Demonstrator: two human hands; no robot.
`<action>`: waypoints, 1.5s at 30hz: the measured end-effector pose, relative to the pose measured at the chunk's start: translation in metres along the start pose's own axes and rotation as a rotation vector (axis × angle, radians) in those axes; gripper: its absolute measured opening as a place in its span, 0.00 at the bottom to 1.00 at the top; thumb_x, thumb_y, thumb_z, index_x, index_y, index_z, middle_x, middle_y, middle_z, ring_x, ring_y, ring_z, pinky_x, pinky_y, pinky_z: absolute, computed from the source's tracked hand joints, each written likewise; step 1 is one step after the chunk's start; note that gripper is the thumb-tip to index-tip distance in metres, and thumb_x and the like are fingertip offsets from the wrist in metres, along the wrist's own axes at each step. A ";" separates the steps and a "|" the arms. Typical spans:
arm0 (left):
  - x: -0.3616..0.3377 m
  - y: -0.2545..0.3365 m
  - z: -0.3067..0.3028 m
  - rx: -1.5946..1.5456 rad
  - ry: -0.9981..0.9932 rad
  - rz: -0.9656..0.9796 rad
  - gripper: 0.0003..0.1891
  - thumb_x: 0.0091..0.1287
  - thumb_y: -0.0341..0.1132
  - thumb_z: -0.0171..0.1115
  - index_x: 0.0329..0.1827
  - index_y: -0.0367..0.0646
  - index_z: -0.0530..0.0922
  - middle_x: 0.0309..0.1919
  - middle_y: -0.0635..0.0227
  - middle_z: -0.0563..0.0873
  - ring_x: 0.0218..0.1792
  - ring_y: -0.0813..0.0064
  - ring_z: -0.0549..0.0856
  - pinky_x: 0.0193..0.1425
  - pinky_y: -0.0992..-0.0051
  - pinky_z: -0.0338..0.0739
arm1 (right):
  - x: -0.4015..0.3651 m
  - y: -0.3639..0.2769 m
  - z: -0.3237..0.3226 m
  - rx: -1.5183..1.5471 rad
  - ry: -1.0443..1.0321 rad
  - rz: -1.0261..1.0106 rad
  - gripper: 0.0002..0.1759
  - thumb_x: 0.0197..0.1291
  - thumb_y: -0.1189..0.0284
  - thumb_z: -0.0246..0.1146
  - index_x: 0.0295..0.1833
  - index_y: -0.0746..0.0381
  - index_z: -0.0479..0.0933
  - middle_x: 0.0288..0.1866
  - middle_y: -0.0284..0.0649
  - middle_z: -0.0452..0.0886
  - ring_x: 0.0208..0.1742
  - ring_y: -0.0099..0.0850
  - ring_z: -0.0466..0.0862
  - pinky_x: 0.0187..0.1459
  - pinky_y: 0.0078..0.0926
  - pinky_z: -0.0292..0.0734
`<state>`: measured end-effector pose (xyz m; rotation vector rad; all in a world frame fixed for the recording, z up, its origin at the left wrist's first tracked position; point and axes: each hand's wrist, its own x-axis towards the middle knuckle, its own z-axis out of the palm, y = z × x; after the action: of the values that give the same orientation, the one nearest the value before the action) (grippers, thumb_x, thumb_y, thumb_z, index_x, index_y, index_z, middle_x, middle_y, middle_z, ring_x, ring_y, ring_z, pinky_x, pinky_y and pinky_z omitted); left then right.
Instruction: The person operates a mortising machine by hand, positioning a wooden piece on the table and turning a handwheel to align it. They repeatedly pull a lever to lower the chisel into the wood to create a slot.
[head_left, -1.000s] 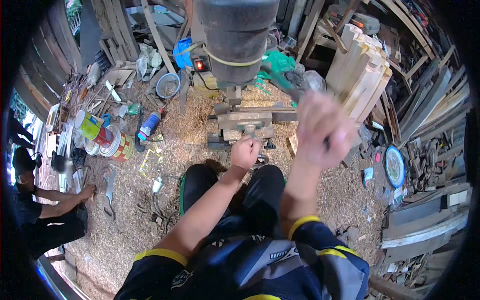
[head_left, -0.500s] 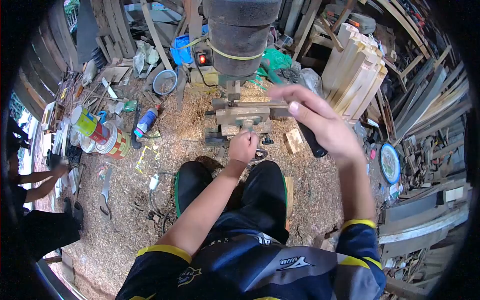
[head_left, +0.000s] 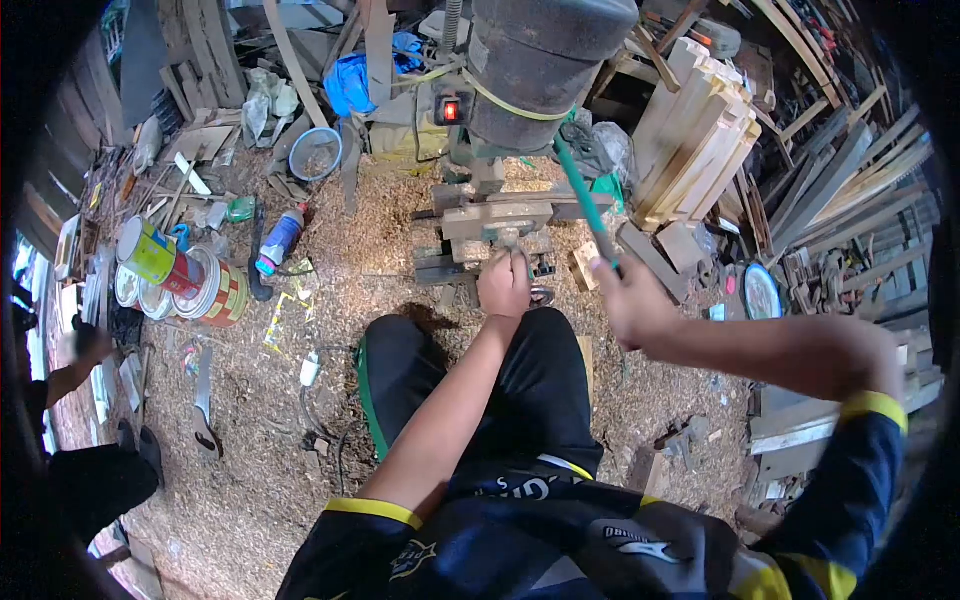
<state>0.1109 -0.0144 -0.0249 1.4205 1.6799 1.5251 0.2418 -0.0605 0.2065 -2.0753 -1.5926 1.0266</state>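
My right hand (head_left: 636, 305) is closed around the lower end of a green lever (head_left: 580, 190), which slants down from the dark round-bodied machine (head_left: 535, 65). My left hand (head_left: 503, 284) is closed at the front of the wooden-faced vise (head_left: 497, 220), on a handle mostly hidden by the fingers. Just right of that hand shows part of a dark handwheel (head_left: 541, 296). A long strip of wood (head_left: 545, 197) lies in the vise, under the machine's head.
Wood shavings cover the floor. A wooden block (head_left: 585, 268) sits right of the vise; pale shaped timbers (head_left: 695, 140) stand farther back. To the left are stacked paint buckets (head_left: 215, 285), a spray can (head_left: 283, 240) and a handsaw (head_left: 204, 400). Another person (head_left: 95, 440) sits at far left.
My right hand has gone from loosely open beside the dark lever grip to closed around the green lever. My left hand stays at the vise. The whole view has shifted slightly.
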 end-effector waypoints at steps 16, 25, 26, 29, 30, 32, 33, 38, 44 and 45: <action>0.004 -0.004 -0.005 -0.282 -0.038 -0.039 0.21 0.79 0.38 0.47 0.28 0.35 0.75 0.25 0.51 0.80 0.31 0.47 0.82 0.41 0.55 0.75 | 0.081 0.137 0.142 0.091 0.283 -0.149 0.31 0.88 0.50 0.42 0.59 0.67 0.79 0.57 0.62 0.84 0.60 0.54 0.84 0.63 0.49 0.74; 0.004 0.004 -0.005 -0.093 -0.020 0.035 0.21 0.81 0.37 0.52 0.28 0.34 0.78 0.31 0.45 0.84 0.36 0.39 0.85 0.44 0.47 0.79 | 0.090 0.147 0.152 0.226 0.204 -0.150 0.36 0.85 0.47 0.51 0.50 0.74 0.83 0.33 0.57 0.83 0.36 0.48 0.84 0.45 0.48 0.78; 0.003 0.003 -0.004 -0.101 -0.015 0.039 0.21 0.81 0.36 0.52 0.28 0.34 0.78 0.31 0.45 0.84 0.35 0.39 0.85 0.43 0.47 0.79 | 0.089 0.146 0.152 0.215 0.219 -0.147 0.35 0.85 0.47 0.52 0.50 0.73 0.83 0.32 0.57 0.83 0.35 0.48 0.84 0.44 0.48 0.78; 0.003 -0.001 -0.004 -0.082 -0.029 0.048 0.19 0.80 0.36 0.53 0.29 0.34 0.79 0.32 0.46 0.85 0.35 0.39 0.85 0.43 0.47 0.79 | 0.084 0.140 0.150 0.198 0.235 -0.152 0.33 0.85 0.48 0.53 0.49 0.71 0.84 0.31 0.57 0.83 0.34 0.50 0.83 0.42 0.48 0.77; 0.003 -0.001 -0.004 -0.076 -0.046 0.038 0.19 0.80 0.36 0.53 0.30 0.34 0.80 0.33 0.46 0.85 0.36 0.39 0.85 0.43 0.48 0.79 | 0.083 0.138 0.149 0.190 0.238 -0.168 0.32 0.85 0.48 0.53 0.49 0.70 0.84 0.31 0.58 0.83 0.33 0.51 0.83 0.42 0.49 0.77; 0.003 0.002 -0.004 -0.097 -0.032 0.044 0.19 0.80 0.36 0.51 0.29 0.34 0.78 0.31 0.47 0.83 0.35 0.39 0.84 0.43 0.48 0.77 | 0.083 0.138 0.150 0.180 0.261 -0.184 0.32 0.84 0.48 0.53 0.49 0.70 0.84 0.30 0.57 0.83 0.32 0.51 0.83 0.41 0.49 0.77; 0.003 0.004 -0.003 -0.117 -0.016 0.046 0.20 0.81 0.35 0.49 0.29 0.34 0.76 0.30 0.47 0.80 0.35 0.40 0.83 0.43 0.49 0.75 | 0.083 0.139 0.150 0.168 0.280 -0.201 0.32 0.84 0.49 0.53 0.50 0.69 0.85 0.30 0.57 0.83 0.31 0.51 0.82 0.40 0.49 0.77; 0.004 0.005 -0.004 -0.114 -0.016 0.043 0.20 0.80 0.37 0.49 0.28 0.34 0.76 0.29 0.47 0.80 0.35 0.40 0.82 0.43 0.50 0.76 | 0.088 0.144 0.152 0.151 0.276 -0.205 0.30 0.84 0.49 0.54 0.51 0.67 0.85 0.31 0.58 0.85 0.34 0.57 0.86 0.41 0.52 0.78; 0.001 -0.003 0.003 -0.119 0.005 0.026 0.20 0.78 0.37 0.48 0.28 0.34 0.76 0.28 0.47 0.81 0.33 0.42 0.83 0.41 0.52 0.75 | 0.083 0.138 0.149 0.070 0.266 -0.118 0.32 0.82 0.45 0.54 0.57 0.64 0.86 0.39 0.64 0.88 0.47 0.63 0.89 0.51 0.56 0.81; 0.001 -0.001 0.001 -0.144 -0.010 0.029 0.19 0.77 0.36 0.49 0.27 0.35 0.75 0.26 0.48 0.80 0.33 0.43 0.83 0.41 0.53 0.75 | 0.079 0.132 0.147 0.062 0.269 -0.101 0.33 0.81 0.44 0.53 0.57 0.65 0.86 0.41 0.64 0.88 0.48 0.63 0.89 0.52 0.55 0.81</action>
<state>0.1110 -0.0133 -0.0261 1.3799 1.5175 1.6174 0.2385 -0.0530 -0.0063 -1.9735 -1.4925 0.7189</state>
